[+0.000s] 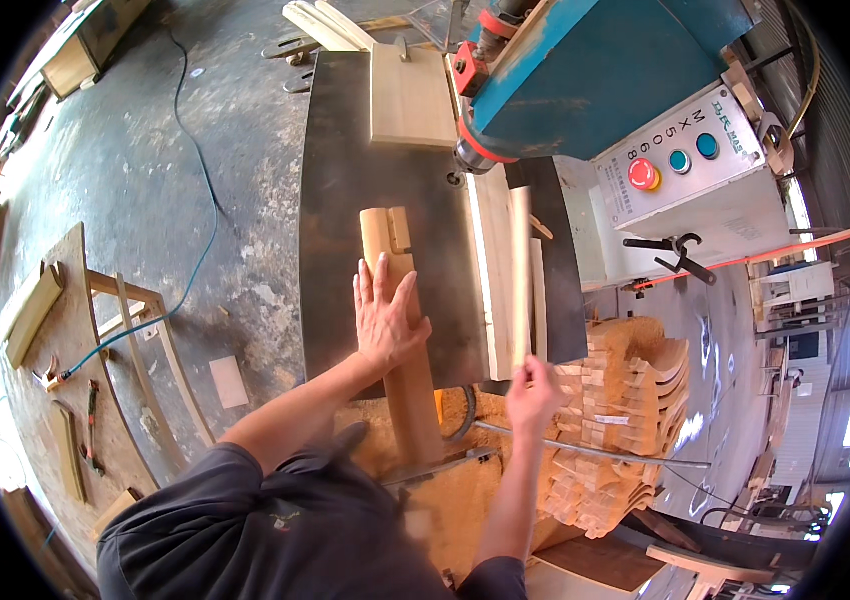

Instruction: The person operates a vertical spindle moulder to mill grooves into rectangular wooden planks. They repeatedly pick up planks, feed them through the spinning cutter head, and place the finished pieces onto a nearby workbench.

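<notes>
My left hand (385,315) lies flat with its fingers spread on a long shaped wooden piece (410,400). The piece rests on the dark machine table (335,170) and its near end sticks out past the front edge. A notch shows near its far end. My right hand (533,395) is closed around the near end of a thin wooden strip (521,270), which points away from me over the table's right part. Beside the strip, a pale wooden guide board (487,270) runs lengthwise. The machine's cutter head (471,155) stands just beyond the guide board's far end.
Another wooden board (410,100) lies at the table's far side. The blue machine body (575,80) and its button panel (685,155) rise at right. Below them sits a sawdust-covered stack of curved wooden parts (615,430). A workbench (75,300) and a cable (207,190) are at left.
</notes>
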The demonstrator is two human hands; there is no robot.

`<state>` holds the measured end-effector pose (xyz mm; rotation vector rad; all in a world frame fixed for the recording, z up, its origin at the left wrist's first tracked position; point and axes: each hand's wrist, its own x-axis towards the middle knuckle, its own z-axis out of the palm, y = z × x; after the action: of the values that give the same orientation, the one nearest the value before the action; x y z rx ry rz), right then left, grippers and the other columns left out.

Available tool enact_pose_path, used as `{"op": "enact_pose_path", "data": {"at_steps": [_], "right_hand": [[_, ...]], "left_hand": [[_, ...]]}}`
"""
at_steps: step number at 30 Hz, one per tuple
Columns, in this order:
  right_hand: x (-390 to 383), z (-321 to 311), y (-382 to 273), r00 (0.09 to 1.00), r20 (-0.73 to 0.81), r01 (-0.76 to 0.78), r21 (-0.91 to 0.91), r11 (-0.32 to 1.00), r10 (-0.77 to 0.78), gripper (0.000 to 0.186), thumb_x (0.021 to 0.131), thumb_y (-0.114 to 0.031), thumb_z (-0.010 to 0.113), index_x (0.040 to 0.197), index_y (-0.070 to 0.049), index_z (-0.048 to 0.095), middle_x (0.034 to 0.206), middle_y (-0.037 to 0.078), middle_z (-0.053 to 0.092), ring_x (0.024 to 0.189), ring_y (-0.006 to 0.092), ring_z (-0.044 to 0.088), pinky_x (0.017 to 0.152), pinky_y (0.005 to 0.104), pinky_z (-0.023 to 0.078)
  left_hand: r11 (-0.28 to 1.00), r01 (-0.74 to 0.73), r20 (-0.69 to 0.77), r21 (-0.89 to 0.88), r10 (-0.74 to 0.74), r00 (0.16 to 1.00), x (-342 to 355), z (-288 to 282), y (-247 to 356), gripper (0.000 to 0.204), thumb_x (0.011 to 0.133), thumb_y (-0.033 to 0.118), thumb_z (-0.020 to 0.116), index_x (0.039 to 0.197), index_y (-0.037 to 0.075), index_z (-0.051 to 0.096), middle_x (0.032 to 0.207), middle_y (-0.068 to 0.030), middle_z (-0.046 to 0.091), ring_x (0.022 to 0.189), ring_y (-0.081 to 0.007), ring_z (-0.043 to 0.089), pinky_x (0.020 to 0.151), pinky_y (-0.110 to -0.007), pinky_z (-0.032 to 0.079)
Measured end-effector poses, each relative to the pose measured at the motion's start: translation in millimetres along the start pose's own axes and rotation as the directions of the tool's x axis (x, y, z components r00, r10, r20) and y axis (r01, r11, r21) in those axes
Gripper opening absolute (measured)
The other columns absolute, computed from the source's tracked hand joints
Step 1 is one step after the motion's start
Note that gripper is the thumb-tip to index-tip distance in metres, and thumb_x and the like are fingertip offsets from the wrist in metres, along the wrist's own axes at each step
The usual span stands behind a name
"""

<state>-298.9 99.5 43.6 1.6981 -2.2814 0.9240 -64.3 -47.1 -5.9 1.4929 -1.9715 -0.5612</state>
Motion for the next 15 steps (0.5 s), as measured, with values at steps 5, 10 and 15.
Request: {"op": "enact_pose_path", "data": {"at_steps": [5,10,15], "right_hand": [[-15,40,-29,0.988,0.053,0.151,-0.156,0.976,-0.145,0.021,0.084,-0.003,0.076,0.103,-0.009,0.072,0.092,0.007,0.065,0.08,0.0282,0.069,0.065,0.0414,0.057],[3,78,-21,0.986,0.063,0.167,-0.389,0.906,-0.155,0.026,0.083,-0.003,0.072,0.108,-0.009,0.072,0.097,0.008,0.06,0.088,0.0306,0.065,0.067,0.0407,0.059],[8,76,-17,0.982,0.1,0.185,-0.301,0.936,-0.162,0.029,0.084,-0.003,0.07,0.113,-0.006,0.073,0.103,0.008,0.061,0.095,0.0323,0.063,0.073,0.0425,0.057]], "left_hand": [[0.998,-0.066,-0.047,-0.011,0.066,0.997,0,21,11,0.074,0.08,0.031,0.08,0.149,0.015,0.057,0.169,-0.0267,0.025,0.154,-0.0578,0.018,0.128,-0.063,0.017],[0.996,-0.081,-0.024,-0.041,0.08,0.997,13,55,37,0.065,0.09,0.034,0.073,0.149,0.013,0.059,0.17,-0.026,0.024,0.155,-0.0576,0.016,0.129,-0.062,0.016],[0.99,-0.13,-0.016,-0.053,0.129,0.992,32,83,55,0.059,0.094,0.031,0.066,0.15,0.011,0.058,0.169,-0.0268,0.028,0.155,-0.0581,0.018,0.129,-0.061,0.016]]}}
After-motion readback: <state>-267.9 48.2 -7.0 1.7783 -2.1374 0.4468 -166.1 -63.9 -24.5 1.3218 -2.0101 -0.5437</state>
